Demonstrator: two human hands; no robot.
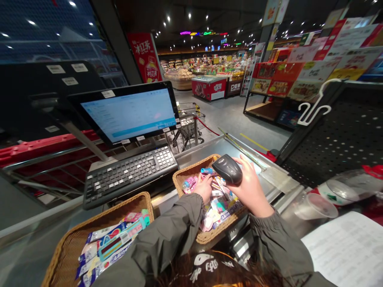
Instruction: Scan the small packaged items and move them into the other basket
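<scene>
My right hand (249,187) is closed around a black handheld barcode scanner (228,169), held just above a wicker basket (191,170) full of small colourful packets (220,205). My left hand (204,188) reaches down into that basket, fingers curled among the packets, gripping one whose kind I cannot make out. A blue-capped item (206,171) lies just beyond the left hand's fingers. Both arms wear grey-green sleeves.
A second wicker basket (70,245) with packets sits at the near left. A keyboard (128,174) and lit till screen (128,113) stand behind the baskets. A clear plastic cup (317,206) and printed paper (348,249) lie at right, under a black pegboard (344,139).
</scene>
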